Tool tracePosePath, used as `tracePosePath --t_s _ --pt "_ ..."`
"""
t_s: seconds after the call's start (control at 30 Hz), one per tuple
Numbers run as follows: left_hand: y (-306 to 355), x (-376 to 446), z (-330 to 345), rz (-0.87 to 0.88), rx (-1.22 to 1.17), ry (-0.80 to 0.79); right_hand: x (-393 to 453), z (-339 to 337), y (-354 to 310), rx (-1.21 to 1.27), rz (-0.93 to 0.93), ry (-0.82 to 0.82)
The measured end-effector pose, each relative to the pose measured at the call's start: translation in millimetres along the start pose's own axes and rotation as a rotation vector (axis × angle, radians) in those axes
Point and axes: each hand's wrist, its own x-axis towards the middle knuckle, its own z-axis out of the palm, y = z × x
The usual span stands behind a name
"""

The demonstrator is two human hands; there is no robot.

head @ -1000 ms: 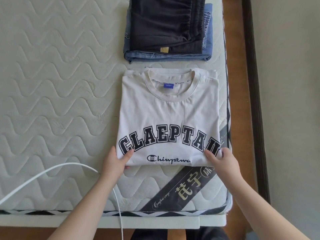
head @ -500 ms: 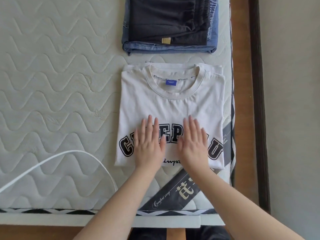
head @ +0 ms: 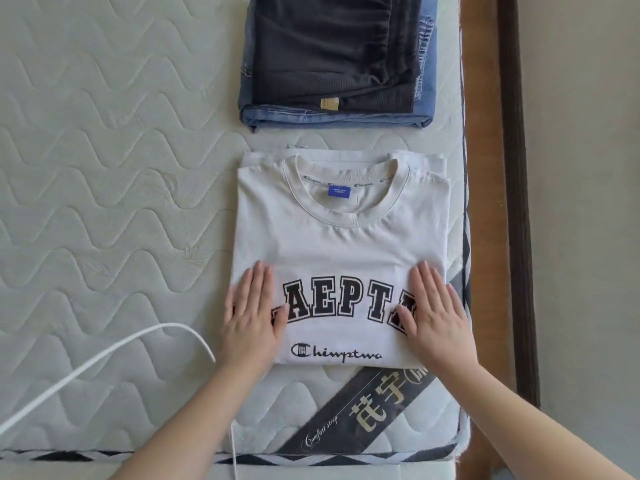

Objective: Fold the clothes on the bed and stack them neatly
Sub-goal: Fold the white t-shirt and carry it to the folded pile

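While a white cord (head: 104,355) is curving across the quilted mattress (head: 104,202), the left hand (head: 251,323) and right hand (head: 438,322) are lying flat, fingers straight, wide apart on the folded white T-shirt (head: 341,244), hiding its outer black letters. Beyond, dark trousers (head: 332,50) are sitting folded on blue jeans (head: 424,109), partly cropped.

Both forearms were bare to the frame edge; no sleeve was visible. The left hand (head: 251,318) and right hand (head: 438,315) carried no rings, watch or gloves.
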Motion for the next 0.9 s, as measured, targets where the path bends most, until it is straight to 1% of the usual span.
tracePosePath --t_s 0.1,0.2,0.27,0.33,0.43,0.57,0.67,0.77,0.9 --pt "23.6 42.7 -14.6 -0.133 -0.051 0.053 31.4 -18.1 -20.5 0.089 0.005 0.094" --pt "51.3 107.5 -18.7 -0.170 -0.092 0.067 87.8 -33.2 -51.2 0.182 0.011 0.191" --pt "53.2 144.0 -14.6 -0.163 -0.075 0.046 129.2 -41.6 -62.4 0.212 0.037 0.227" --pt "44.8 165.6 -9.7 -0.117 -0.016 0.056 165.5 -46.9 -63.4 0.181 0.035 0.199" --pt "32.0 180.3 -7.9 -0.014 0.054 0.117 201.7 -49.1 -55.9 0.086 -0.072 0.167" --pt "15.7 192.8 -7.9 0.099 0.061 0.205 212.7 -44.1 -47.8 0.039 -0.148 0.177" --pt "7.8 201.1 -7.9 0.137 0.087 0.149 212.8 -39.8 -47.2 0.049 -0.149 0.205" --pt "6.1 204.7 -7.5 0.129 0.086 0.084 213.3 -39.7 -46.5 0.066 -0.165 0.217" --pt "6.8 207.2 -5.7 0.118 0.084 0.084 214.1 -39.1 -43.4 0.088 -0.182 0.228"
